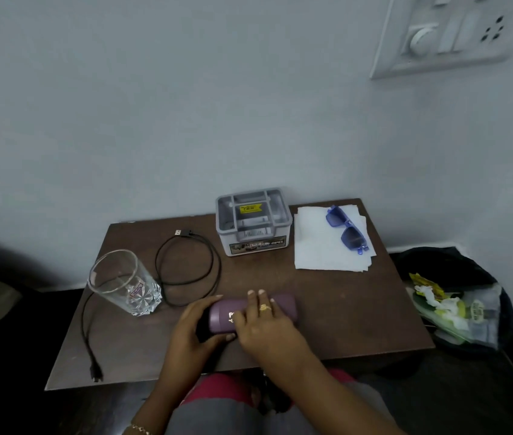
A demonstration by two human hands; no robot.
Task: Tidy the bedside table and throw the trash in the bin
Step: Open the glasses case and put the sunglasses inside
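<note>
Pale grey-blue wall closes off the far side, with a switch panel (443, 36) high on the right; below it sits the brown bedside table (343, 324), and both hands are at its near edge.

The purple flask (283, 304) lies on its side on the wood near the front; my left hand (190, 329) wraps round its dark cap (202, 324), thumb beneath and fingers over the top; my right hand (264, 324) lies over the body, fingers (261, 296) curled across it to the far side, so both hands hold the flask and neither is spread wide.

I judge the step to be securing the cap and setting the flask upright. To do it well I would pin the body with the right hand so it cannot roll, turn only the cap with the left, then tip the flask up onto its base. It should stand on bare wood, apart from the glass (123, 282) and the black cable (186, 268) just to the left; a stray elbow could topple that glass.

The flask's long axis runs left to right, roughly along the table's front edge, with the right end a little farther from me; the cap points left toward the glass, the base right toward the bin (437, 262), which stands beside the table with wrappers inside.

Behind are a grey organiser box (253, 243) and white tissues (317, 249) with blue sunglasses (347, 230) resting on them.
</note>
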